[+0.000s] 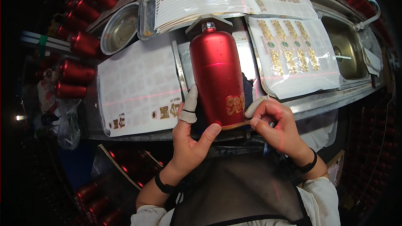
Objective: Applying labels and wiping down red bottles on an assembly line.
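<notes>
A glossy red bottle (215, 71) with a silver threaded neck lies with its base toward me, gold raised decoration (235, 105) near that base. My left hand (187, 136) steadies its lower left side, the thumb at the base edge and a finger in a pale finger cot (190, 105) along the wall. At the base's right, my right hand (274, 125) is pinched on the end of a thin tan strip (236, 125) that runs along the base edge. Another pale finger cot (253, 108) on this hand touches the bottle's side.
Left lies a white sheet (140, 77) with a few gold stickers. A tray on the right carries a sheet of gold decals (289, 46). Stacked sheets (205, 2), a metal bowl (120, 29) and a sink (349, 54) surround the work spot. More red bottles (77, 71) stand at left.
</notes>
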Demonstrator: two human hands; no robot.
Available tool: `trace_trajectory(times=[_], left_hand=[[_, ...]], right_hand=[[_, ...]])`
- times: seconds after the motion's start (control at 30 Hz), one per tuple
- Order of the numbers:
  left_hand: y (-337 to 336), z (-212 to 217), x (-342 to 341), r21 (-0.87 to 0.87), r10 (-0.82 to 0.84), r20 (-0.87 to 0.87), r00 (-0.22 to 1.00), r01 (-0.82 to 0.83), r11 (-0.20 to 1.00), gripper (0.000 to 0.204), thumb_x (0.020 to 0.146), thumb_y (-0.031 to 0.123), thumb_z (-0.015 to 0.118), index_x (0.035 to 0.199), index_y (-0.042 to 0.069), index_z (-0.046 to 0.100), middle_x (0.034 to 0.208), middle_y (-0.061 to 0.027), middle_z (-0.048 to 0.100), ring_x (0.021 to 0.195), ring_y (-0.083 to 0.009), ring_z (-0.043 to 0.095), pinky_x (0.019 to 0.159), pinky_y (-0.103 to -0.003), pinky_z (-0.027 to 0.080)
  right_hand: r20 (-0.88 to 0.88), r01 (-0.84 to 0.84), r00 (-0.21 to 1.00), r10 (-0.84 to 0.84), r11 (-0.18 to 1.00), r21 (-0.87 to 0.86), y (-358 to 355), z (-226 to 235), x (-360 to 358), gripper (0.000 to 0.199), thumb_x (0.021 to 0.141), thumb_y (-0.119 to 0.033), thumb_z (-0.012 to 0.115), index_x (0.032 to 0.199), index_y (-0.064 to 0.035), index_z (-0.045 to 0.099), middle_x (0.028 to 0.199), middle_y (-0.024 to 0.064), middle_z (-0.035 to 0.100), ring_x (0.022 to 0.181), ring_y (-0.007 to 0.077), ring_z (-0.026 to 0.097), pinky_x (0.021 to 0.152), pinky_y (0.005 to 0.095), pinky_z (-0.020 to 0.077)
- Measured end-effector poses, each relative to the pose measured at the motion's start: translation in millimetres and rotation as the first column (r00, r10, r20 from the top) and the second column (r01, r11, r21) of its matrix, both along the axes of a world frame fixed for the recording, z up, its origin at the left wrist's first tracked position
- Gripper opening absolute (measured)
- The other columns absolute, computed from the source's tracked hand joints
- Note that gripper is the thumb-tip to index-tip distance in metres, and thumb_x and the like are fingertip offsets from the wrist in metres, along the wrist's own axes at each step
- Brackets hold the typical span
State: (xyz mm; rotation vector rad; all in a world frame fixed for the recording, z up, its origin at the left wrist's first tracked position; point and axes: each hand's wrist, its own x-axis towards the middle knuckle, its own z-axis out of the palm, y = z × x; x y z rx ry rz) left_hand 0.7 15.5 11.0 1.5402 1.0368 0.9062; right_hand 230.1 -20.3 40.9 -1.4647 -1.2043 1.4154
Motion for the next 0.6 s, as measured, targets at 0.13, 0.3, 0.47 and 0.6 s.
trace_trajectory(times=[0.13, 0.3, 0.47, 0.6], left_hand=[[-4, -5, -2, -0.017, 0.031, 0.053, 0.998, -0.03, 0.999, 0.075, 0.091, 0.017, 0.07, 0.151, -0.005, 0.031, 0.148, -0.0209, 0.046, 0.141, -0.0281, 0.039, 0.118, -0.039, 0.02], [-9, 7, -35, 0.14, -0.01, -0.179, 0.984, 0.036, 0.99, 0.062, 0.091, 0.027, 0.068, 0.143, -0.002, 0.049, 0.154, -0.0253, 0.038, 0.143, -0.0362, 0.037, 0.119, -0.05, 0.015], [-21, 22, -23, 0.413, -0.047, -0.647, 0.761, 0.402, 0.817, 0.046, 0.089, 0.035, 0.068, 0.13, 0.013, 0.066, 0.156, -0.0319, 0.028, 0.143, -0.0483, 0.031, 0.113, -0.067, 0.007], [-25, 14, -31, 0.394, -0.02, -0.636, 0.772, 0.347, 0.851, 0.047, 0.089, 0.033, 0.068, 0.132, 0.013, 0.065, 0.155, -0.0356, 0.026, 0.143, -0.0489, 0.031, 0.114, -0.067, 0.006]], right_hand=[[-0.015, 0.008, 1.0, -0.008, 1.0, 0.016, -2, -6, -1, 0.013, 0.086, -0.007, 0.069, 0.081, -0.0004, 0.059, 0.082, 0.0018, 0.056, 0.068, 0.0049, 0.049, 0.059, 0.0218, 0.04], [0.197, -0.033, 0.98, -0.021, 0.964, 0.265, 4, -20, -9, 0.035, 0.077, -0.025, 0.084, 0.079, -0.0024, 0.057, 0.074, 0.0043, 0.054, 0.063, 0.0132, 0.048, 0.057, 0.0289, 0.0387], [0.288, -0.022, 0.954, -0.079, 0.943, 0.333, 6, -19, -20, 0.041, 0.073, -0.026, 0.087, 0.076, -0.0026, 0.054, 0.072, 0.0101, 0.054, 0.067, 0.0238, 0.051, 0.06, 0.0358, 0.0421], [0.287, -0.009, 0.955, -0.078, 0.957, 0.29, 8, -18, -20, 0.042, 0.072, -0.026, 0.087, 0.075, -0.0025, 0.053, 0.071, 0.0093, 0.053, 0.066, 0.0227, 0.051, 0.059, 0.0347, 0.0421]])
